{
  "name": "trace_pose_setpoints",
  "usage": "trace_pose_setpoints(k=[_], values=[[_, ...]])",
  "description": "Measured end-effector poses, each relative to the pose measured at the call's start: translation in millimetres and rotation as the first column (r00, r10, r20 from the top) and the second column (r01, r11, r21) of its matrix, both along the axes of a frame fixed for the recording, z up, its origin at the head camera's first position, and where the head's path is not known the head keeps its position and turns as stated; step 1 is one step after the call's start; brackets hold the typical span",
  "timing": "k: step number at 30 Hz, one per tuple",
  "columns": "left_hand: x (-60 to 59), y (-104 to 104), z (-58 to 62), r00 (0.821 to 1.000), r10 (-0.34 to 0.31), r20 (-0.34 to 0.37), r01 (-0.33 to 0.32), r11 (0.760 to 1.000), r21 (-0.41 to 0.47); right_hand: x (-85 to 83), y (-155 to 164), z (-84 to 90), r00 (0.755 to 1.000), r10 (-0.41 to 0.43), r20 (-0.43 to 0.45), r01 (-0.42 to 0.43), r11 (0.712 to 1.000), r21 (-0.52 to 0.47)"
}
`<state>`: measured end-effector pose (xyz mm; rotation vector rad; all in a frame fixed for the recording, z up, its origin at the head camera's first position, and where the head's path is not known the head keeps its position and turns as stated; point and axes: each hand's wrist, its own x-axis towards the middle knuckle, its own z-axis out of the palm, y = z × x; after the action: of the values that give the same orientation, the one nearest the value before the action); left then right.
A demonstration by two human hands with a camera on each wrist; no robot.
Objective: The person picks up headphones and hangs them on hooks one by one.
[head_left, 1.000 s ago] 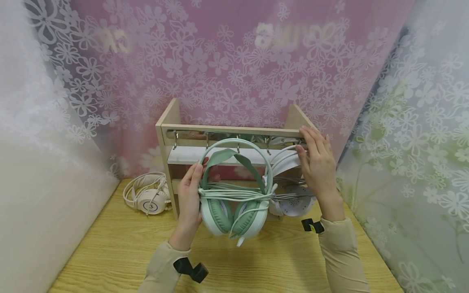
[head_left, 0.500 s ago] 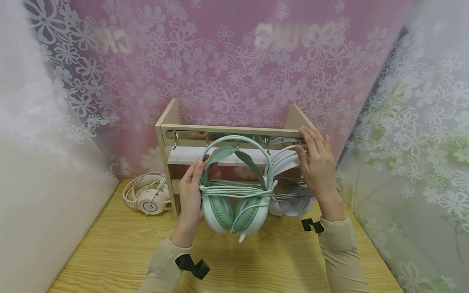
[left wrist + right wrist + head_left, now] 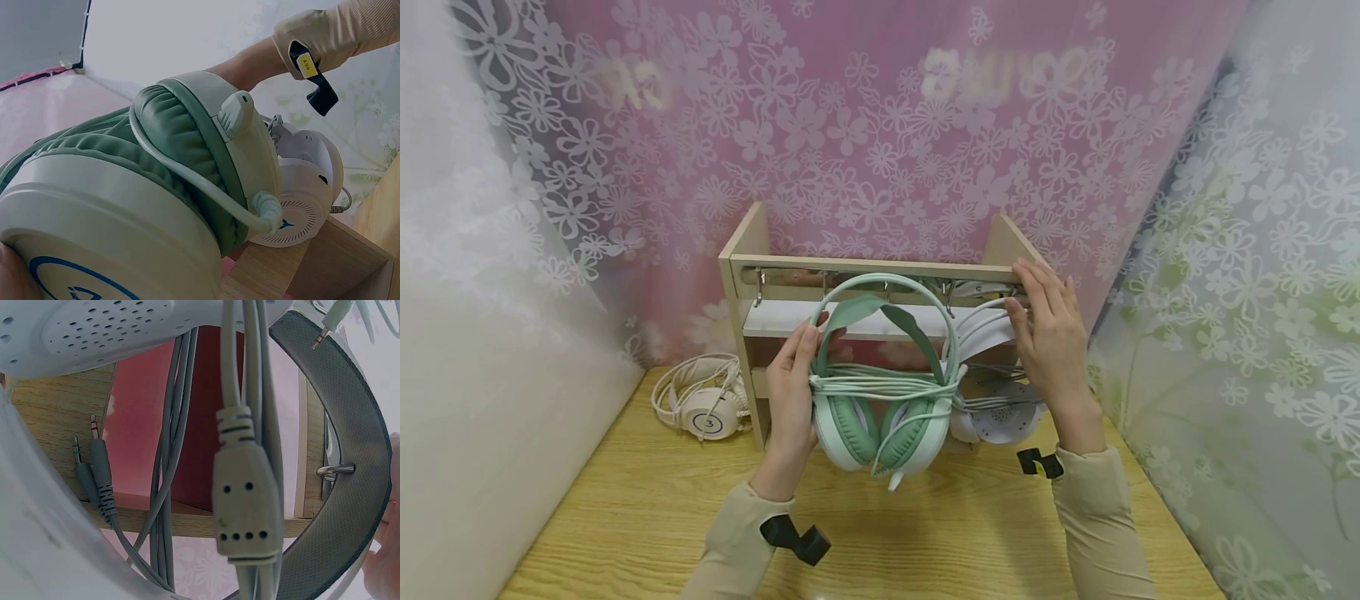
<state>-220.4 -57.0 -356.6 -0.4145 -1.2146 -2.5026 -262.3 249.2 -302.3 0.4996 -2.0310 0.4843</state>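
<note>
My left hand [image 3: 793, 392] grips the left ear cup of a mint-green headset [image 3: 880, 375], its cable wound round the cups; the padded cups [image 3: 169, 169] fill the left wrist view. The headband top is level with the hooks [image 3: 887, 292] under the top rail of the wooden rack [image 3: 872, 267]. My right hand [image 3: 1048, 329] holds the band of a white headset [image 3: 1000, 408] that hangs at the rack's right end, fingers up on the rail. The right wrist view is close on the white headset's cable [image 3: 244, 487], grey band [image 3: 350, 425] and one hook [image 3: 334, 470].
A cream headset [image 3: 703, 400] lies on the wooden table [image 3: 625, 517] left of the rack. Flower-patterned curtains close in behind and on both sides. A bare hook [image 3: 760, 287] hangs at the rack's left end.
My left hand has lifted the green headset a little, bringing its band up to the hooks. The right hand has stayed where it was.
</note>
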Motion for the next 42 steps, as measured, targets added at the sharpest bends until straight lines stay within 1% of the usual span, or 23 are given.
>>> trace_pose_setpoints(k=[7,21,28,42], values=[[-3.8,-0.1,0.7,1.0,0.007,-0.011,-0.007,1.0,-0.01,0.2,0.7,0.3,1.0,0.004,-0.003,-0.004,1.0,-0.007],[-3.7,3.3,5.3,1.0,0.016,-0.01,-0.016,0.999,-0.031,1.6,0.2,1.4,1.0,0.02,-0.013,-0.02,1.0,-0.015],[-5.2,4.8,5.9,0.999,0.036,-0.01,-0.037,0.998,-0.047,1.2,0.2,1.6,1.0,0.005,-0.008,-0.005,1.0,0.0],[-8.8,6.3,5.6,1.0,0.027,-0.01,-0.028,0.998,-0.058,0.8,0.0,0.3,1.0,0.003,-0.001,-0.003,1.0,0.01]])
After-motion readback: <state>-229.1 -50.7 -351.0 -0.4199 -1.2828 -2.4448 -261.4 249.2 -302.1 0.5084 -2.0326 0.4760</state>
